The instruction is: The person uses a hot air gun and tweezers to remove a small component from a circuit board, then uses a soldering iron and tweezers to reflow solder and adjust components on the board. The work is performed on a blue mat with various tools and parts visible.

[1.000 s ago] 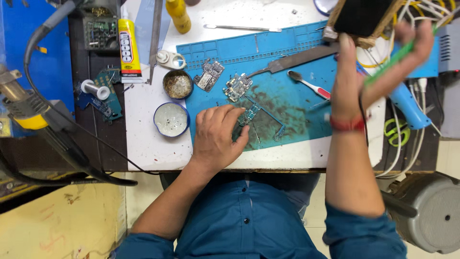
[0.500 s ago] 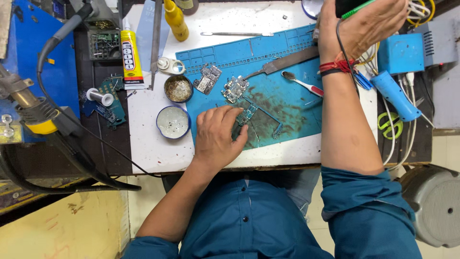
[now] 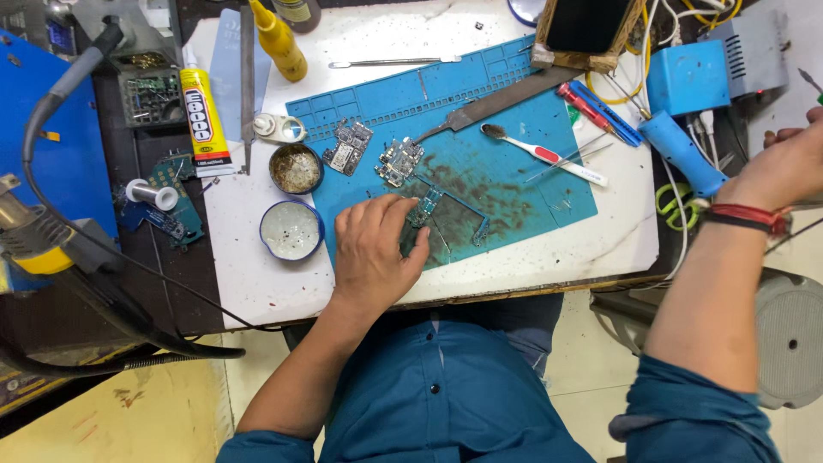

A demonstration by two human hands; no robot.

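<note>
My left hand [image 3: 375, 249] lies flat on the blue work mat [image 3: 506, 137], its fingertips pressing on a small circuit board [image 3: 426, 208] near the mat's front edge. My right hand [image 3: 793, 163], with a red thread band on the wrist, is out at the far right edge of view, beyond the table; its fingers are curled and partly cut off, with a thin dark tool tip showing above them. Two more circuit boards [image 3: 399, 160] lie on the mat above my left hand.
On the mat: a toothbrush [image 3: 543, 154], a flat file [image 3: 501, 100]. Left of it: two small round tins [image 3: 291, 230], a glue tube [image 3: 202, 120], a yellow bottle [image 3: 279, 40]. Right: a blue handled tool [image 3: 681, 150], a blue box [image 3: 688, 77], a wooden phone stand [image 3: 587, 30]. A hot-air handle [image 3: 39, 244] sits far left.
My right hand has swung from the back of the table, over the phone stand, out to the far right edge. My left hand stays on the board.
</note>
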